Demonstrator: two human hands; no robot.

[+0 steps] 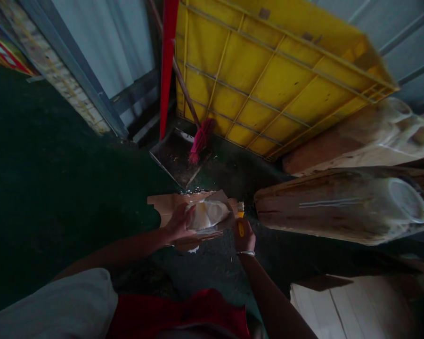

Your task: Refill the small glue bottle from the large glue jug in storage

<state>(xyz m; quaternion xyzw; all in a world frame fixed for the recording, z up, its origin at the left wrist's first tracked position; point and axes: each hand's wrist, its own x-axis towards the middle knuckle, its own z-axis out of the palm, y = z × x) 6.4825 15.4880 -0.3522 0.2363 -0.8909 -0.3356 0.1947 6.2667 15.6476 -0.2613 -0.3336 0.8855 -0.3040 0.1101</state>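
Note:
My left hand (178,222) is closed around the left side of a pale, whitish rounded object (209,214). Its exact kind is hard to make out in the dim light; greyish, sheet-like flaps stand around it. My right hand (245,238), with a bracelet at the wrist, grips the yellow handle of a small paintbrush (240,217). The brush's pale end points away from me, just right of the whitish object. Beneath the left hand and the object lies a flattened piece of brown cardboard (162,207) on the floor, with white specks along its edges.
A dustpan (171,157) with a red handle and a pink broom (200,140) are beyond the cardboard. Behind them stands a large yellow crate (247,80). Tall wrapped brown bundles (325,205) stand to the right, and a cardboard box (325,306) sits at lower right.

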